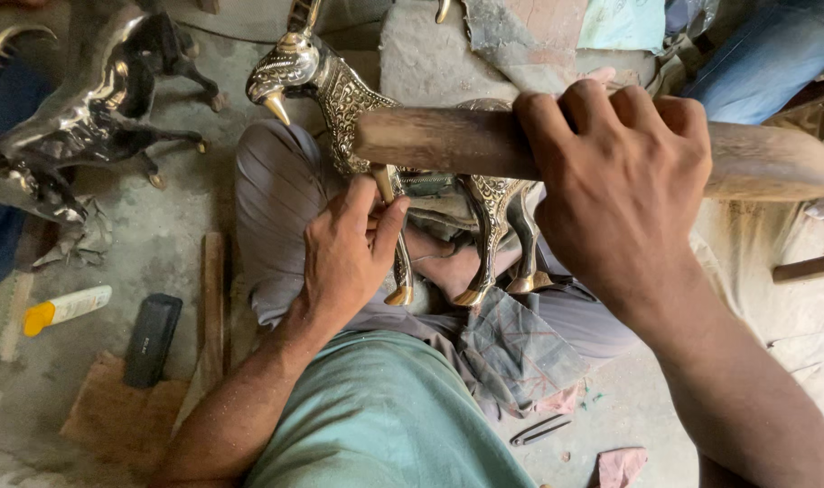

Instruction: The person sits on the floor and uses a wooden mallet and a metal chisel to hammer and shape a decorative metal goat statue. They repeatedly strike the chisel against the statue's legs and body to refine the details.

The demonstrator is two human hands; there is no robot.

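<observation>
The right hand [624,176] is wrapped tight around a thick wooden mallet [448,140], fingers curled over the top so the grip is fully closed on the wood. The mallet lies level across the view, its paler end pointing left over the back of a brass animal figure [340,99], its other end running off to the right past the knuckles.

The left hand [349,253] sits lower, thumb and forefinger pressed together in a pinching grip around a small metal punch [383,181] held close against one front leg of the figure; how much of the tool is inside the fist cannot be told. The figure stands upright across the person's lap, engraved body and gold-tipped hooves over the grey trousers [276,199], beaked head turned up and left.

A patterned cloth [511,348] lies under the hooves. To the left, well apart on the concrete floor [159,253], stands a second, darker polished animal figure [78,117]. Further down the floor lie a white tube with a yellow cap [64,309] and a black rectangular case [152,339], beside a wooden strip [215,298]. Open room lies mostly on the floor left of the knee; on the right the mallet comes near a wooden piece at the frame edge.
</observation>
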